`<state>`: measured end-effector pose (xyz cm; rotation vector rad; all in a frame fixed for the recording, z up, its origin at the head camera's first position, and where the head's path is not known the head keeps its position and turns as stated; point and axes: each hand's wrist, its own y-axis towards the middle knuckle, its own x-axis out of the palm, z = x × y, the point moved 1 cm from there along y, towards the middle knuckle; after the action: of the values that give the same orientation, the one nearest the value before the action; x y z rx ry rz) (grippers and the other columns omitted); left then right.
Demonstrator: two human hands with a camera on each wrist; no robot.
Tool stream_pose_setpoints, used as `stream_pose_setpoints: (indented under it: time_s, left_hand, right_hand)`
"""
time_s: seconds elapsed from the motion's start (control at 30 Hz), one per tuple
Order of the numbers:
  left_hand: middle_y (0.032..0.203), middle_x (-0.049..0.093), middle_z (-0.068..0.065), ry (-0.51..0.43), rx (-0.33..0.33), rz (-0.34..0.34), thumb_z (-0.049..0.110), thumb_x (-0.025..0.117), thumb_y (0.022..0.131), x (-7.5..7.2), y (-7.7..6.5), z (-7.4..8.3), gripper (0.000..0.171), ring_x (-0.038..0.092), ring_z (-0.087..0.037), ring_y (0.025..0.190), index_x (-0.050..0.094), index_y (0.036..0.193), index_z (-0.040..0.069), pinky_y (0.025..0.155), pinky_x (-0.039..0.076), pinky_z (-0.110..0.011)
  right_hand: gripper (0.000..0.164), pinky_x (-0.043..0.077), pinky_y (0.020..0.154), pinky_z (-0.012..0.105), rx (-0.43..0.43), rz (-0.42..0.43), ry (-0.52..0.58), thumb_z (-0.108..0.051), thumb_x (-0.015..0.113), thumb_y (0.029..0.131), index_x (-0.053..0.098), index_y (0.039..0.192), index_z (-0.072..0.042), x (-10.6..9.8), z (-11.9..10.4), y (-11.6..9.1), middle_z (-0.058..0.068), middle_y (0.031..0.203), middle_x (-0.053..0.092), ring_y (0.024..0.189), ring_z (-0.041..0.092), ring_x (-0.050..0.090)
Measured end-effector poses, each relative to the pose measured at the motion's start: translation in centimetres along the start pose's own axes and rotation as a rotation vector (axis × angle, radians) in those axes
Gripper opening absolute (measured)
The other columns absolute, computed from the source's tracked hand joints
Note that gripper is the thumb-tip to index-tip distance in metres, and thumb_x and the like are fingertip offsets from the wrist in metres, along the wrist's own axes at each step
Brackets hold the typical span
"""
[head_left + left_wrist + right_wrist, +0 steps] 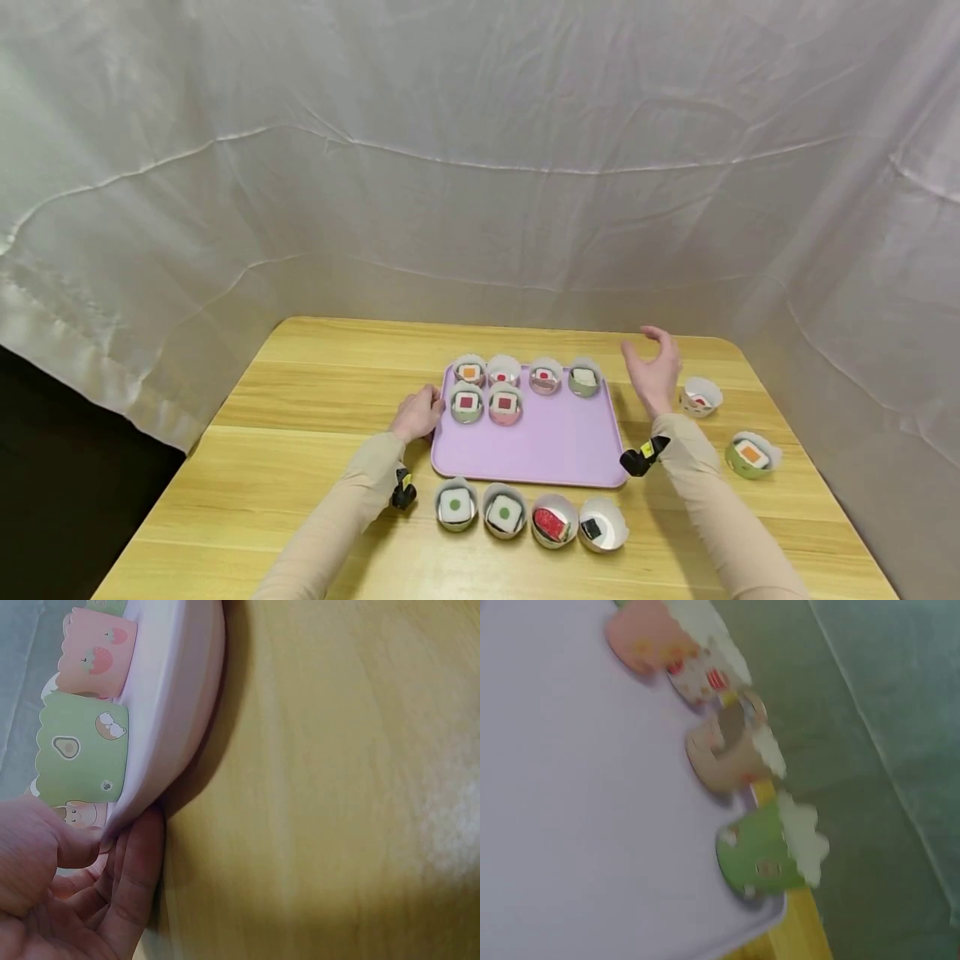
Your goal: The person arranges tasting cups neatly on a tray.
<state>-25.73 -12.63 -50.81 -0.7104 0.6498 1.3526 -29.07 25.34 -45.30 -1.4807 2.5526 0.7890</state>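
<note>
A purple tray (570, 446) lies on the wooden table, with several paper cups of sushi-like pieces along its back and left. My left hand (417, 414) grips the tray's left rim; in the left wrist view the thumb is over the edge and fingers (135, 881) are under it. A green cup (82, 750) with an avocado print stands close to that hand. To the right of the tray my right hand (655, 371) is raised with thumb and fingers apart, holding nothing. It is nearest to a green cup (584, 380) in the tray's back right corner and a patterned cup (701, 398) on the table.
In front of the tray stands a row of several cups, from a cup with a green-dotted piece (454, 506) to a white cup (603, 527) with a dark piece. Another green cup (750, 457) stands at the right. Pale curtains (480, 208) hang behind the table.
</note>
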Motion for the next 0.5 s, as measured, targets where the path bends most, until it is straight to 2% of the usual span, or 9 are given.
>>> stream_pose_setpoints:
  time_s: [0.13, 0.3, 0.4, 0.5]
  left_hand:
    - [0.083, 0.066, -0.012, 0.004, -0.001, 0.003, 0.015, 0.052, 0.102, 0.0, 0.0, 0.0, 0.013, 0.063, -0.021, 0.070, 0.058, 0.101, 0.004, 0.062, 0.049, -0.028]
    - [0.084, 0.066, -0.013, -0.004, -0.005, -0.002, 0.016, 0.052, 0.102, -0.1, 0.0, 0.0, 0.013, 0.063, -0.021, 0.071, 0.058, 0.101, 0.004, 0.062, 0.050, -0.029]
    - [0.084, 0.066, -0.013, -0.005, -0.004, -0.004, 0.016, 0.052, 0.102, -0.1, 0.0, 0.1, 0.013, 0.062, -0.021, 0.072, 0.058, 0.101, 0.004, 0.062, 0.049, -0.028]
    - [0.084, 0.066, -0.012, -0.002, -0.006, -0.005, 0.016, 0.052, 0.103, -0.1, 0.0, 0.0, 0.013, 0.062, -0.021, 0.071, 0.058, 0.101, 0.004, 0.062, 0.048, -0.028]
  right_hand:
    - [0.052, 0.025, 0.117, 0.057, 0.050, 0.076, -0.071, -0.015, 0.072, 0.087, 0.052, 0.134, -0.001, -1.1, 1.2, 0.5, 0.025, 0.143, 0.042, 0.140, 0.042, 0.030]
    - [0.065, 0.024, 0.119, 0.057, 0.093, 0.119, -0.158, -0.018, 0.075, 0.086, 0.046, 0.141, -0.002, -2.0, 2.1, 1.1, 0.026, 0.149, 0.037, 0.142, 0.043, 0.027]
    - [0.071, 0.021, 0.121, 0.057, 0.120, 0.121, -0.218, -0.021, 0.075, 0.085, 0.043, 0.145, -0.002, -2.5, 2.7, 1.3, 0.026, 0.152, 0.035, 0.144, 0.044, 0.027]
    - [0.077, 0.017, 0.121, 0.061, 0.150, 0.089, -0.278, -0.024, 0.075, 0.085, 0.038, 0.148, -0.002, -3.0, 3.2, 1.5, 0.026, 0.156, 0.030, 0.147, 0.045, 0.023]
